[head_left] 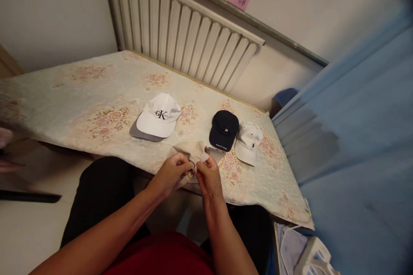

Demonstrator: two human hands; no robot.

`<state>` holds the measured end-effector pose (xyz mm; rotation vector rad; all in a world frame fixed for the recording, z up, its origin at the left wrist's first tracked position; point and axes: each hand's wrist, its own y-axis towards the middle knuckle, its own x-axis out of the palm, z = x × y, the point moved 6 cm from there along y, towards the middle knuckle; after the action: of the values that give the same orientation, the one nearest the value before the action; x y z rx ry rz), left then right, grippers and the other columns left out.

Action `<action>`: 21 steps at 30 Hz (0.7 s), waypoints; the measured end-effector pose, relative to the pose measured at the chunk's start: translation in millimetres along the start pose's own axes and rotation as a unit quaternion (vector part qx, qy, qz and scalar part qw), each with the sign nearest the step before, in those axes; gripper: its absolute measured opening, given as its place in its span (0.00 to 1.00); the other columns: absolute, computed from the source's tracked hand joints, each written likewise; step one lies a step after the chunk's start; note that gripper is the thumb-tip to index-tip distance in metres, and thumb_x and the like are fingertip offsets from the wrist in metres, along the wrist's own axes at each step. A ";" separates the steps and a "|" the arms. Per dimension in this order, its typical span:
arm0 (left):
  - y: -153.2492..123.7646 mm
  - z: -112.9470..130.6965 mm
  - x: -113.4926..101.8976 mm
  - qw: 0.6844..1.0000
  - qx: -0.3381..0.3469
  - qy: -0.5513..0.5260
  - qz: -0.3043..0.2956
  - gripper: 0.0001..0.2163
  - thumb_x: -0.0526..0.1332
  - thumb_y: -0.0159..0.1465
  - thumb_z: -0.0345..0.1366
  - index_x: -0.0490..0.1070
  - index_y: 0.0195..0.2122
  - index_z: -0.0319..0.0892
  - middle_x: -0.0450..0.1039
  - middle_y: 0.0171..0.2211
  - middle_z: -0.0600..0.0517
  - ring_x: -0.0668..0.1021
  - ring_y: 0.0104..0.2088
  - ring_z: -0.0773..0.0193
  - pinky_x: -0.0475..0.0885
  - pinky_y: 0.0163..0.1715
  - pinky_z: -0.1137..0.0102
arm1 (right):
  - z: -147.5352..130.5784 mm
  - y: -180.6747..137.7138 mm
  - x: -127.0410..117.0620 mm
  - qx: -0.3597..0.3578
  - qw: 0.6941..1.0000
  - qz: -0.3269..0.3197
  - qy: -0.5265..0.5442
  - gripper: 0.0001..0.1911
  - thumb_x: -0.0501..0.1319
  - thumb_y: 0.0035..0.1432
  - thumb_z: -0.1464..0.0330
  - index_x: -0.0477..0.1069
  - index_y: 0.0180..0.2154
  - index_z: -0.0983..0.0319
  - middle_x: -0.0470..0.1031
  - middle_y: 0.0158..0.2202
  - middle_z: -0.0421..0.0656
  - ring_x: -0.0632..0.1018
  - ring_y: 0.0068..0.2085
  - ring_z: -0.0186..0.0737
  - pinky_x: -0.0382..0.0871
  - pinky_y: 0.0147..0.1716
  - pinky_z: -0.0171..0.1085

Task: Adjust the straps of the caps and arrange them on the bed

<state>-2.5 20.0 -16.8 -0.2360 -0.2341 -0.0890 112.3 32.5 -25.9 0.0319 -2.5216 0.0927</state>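
My left fingers (184, 166) and right fingers (204, 168) pinch a beige cap (190, 148), maybe not done yet, while a white cap (160, 114), black cap (223, 126) and cream cap (248, 139) lie set down past them.

The navy baseball cap (225, 126) is displaying small white markings on crown and brim. To the left of the navy cap, a white baseball cap (165, 111) is carrying black lettering, with a grey layer showing under its brim. Immediately right of the navy cap, an off-white baseball cap (250, 137) is bearing a small dark emblem. Below the navy cap, the tablecloth (196, 101) is presenting pink rose clusters on a pale ground. Behind the navy cap, the radiator (177, 25) is showing cream vertical ribs.
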 end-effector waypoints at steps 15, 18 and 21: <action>3.8 -5.4 2.1 0.999 0.030 -0.005 0.028 0.15 0.62 0.55 0.46 0.60 0.22 0.43 0.59 0.14 0.62 0.61 0.16 0.72 0.54 0.18 0.74 | 3.3 -1.5 3.0 0.012 1.000 -0.005 -0.023 0.15 0.67 0.46 0.69 0.73 0.39 0.60 0.74 0.27 0.37 0.71 0.25 0.30 0.66 0.26 0.31; 1.7 -4.8 2.3 0.999 0.031 -0.012 0.007 0.12 0.62 0.56 0.44 0.62 0.24 0.42 0.61 0.16 0.61 0.62 0.17 0.72 0.54 0.19 0.74 | 2.4 -1.4 5.4 0.011 1.000 -0.010 -0.014 0.13 0.67 0.47 0.68 0.73 0.38 0.60 0.73 0.26 0.37 0.70 0.23 0.30 0.65 0.25 0.31; 2.1 -6.7 1.4 1.000 0.026 -0.015 -0.006 0.11 0.61 0.57 0.43 0.63 0.25 0.42 0.62 0.17 0.61 0.62 0.17 0.72 0.54 0.19 0.74 | 2.2 -1.8 7.7 0.011 1.000 -0.021 -0.009 0.11 0.66 0.47 0.68 0.74 0.37 0.61 0.73 0.26 0.38 0.69 0.23 0.30 0.65 0.25 0.31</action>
<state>0.5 20.3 -23.3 -0.1847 -0.2683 -0.0908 104.9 30.5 -23.1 0.0938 -2.5362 0.1033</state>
